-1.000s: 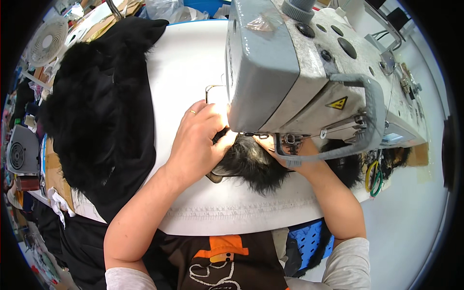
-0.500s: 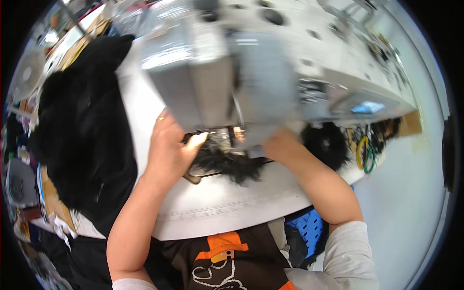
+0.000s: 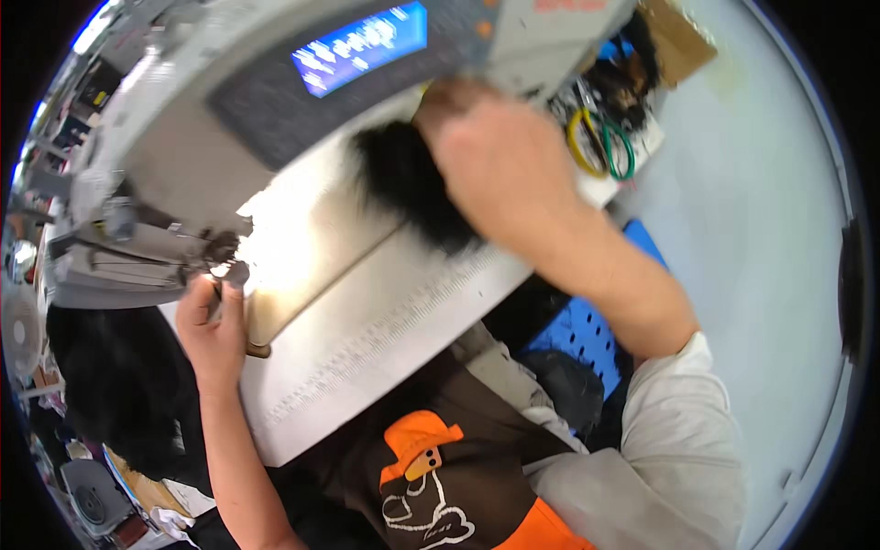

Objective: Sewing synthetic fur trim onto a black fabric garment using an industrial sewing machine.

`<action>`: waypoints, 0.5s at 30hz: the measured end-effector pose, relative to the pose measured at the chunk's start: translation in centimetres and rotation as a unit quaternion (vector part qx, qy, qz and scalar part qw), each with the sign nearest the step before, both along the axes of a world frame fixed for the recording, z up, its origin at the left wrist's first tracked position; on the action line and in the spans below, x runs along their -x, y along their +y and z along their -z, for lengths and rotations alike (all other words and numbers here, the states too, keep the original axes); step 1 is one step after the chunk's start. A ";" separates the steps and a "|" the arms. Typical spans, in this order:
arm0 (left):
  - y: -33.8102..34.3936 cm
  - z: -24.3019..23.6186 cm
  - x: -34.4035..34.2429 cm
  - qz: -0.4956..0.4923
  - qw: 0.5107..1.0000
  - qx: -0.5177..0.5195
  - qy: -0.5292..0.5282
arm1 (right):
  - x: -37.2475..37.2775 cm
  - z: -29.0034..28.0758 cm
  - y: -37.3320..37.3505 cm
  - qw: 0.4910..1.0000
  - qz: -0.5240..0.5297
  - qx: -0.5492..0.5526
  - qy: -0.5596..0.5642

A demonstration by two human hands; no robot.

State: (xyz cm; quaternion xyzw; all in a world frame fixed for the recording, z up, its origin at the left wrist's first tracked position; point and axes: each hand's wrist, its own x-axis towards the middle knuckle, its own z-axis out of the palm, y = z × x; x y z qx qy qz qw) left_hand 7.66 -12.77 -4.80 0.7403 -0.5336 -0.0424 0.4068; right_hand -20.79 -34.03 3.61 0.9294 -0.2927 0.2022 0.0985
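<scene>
Head view: your right hand (image 3: 509, 170) presses closed on the shaggy black fur piece (image 3: 403, 183) beneath the grey sewing machine (image 3: 275, 101). Your left hand (image 3: 213, 330), at the machine's needle end, pinches a small dark part; grip detail unclear.

one sewing machine (image 3: 302, 101), two hands, one black fur piece (image 3: 408, 183), two wire loops (image 3: 600, 147).

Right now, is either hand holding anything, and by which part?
The right hand grips the black furry piece at its right end. The left hand reaches up by the needle area of the sewing machine; any hold there cannot be told.
</scene>
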 end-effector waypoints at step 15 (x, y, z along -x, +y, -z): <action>-0.3 -0.4 2.0 0.010 0.994 0.069 -0.090 | -20.2 10.4 -5.0 0.953 -0.197 -0.132 -0.187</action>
